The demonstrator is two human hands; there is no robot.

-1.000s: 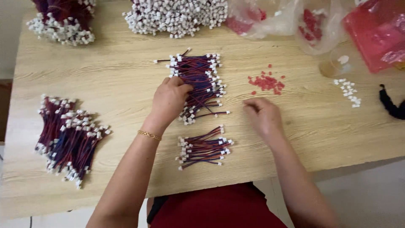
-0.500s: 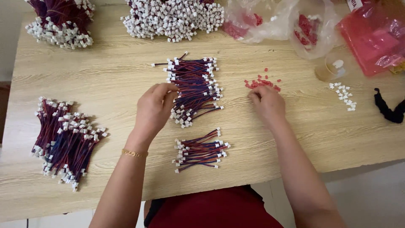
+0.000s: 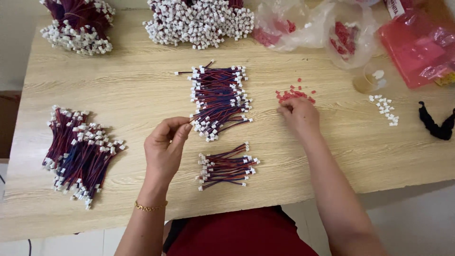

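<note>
My left hand pinches the end of a red and blue wire lead at the lower left edge of the middle pile of wire leads with white plugs. My right hand rests fingertips down on the wooden table, touching the near edge of a small heap of red plastic pieces. Whether its fingers hold a piece is hidden. A smaller bunch of wire leads lies near the table's front edge between my arms.
A large pile of leads lies at the left. More bundles and white plugs sit along the back. Clear bags with red pieces, a red bag, loose white plugs and a black tie are at the right.
My left hand drew back from the middle pile toward me, pinching a lead. My right hand reached farther away to the heap of red pieces.
</note>
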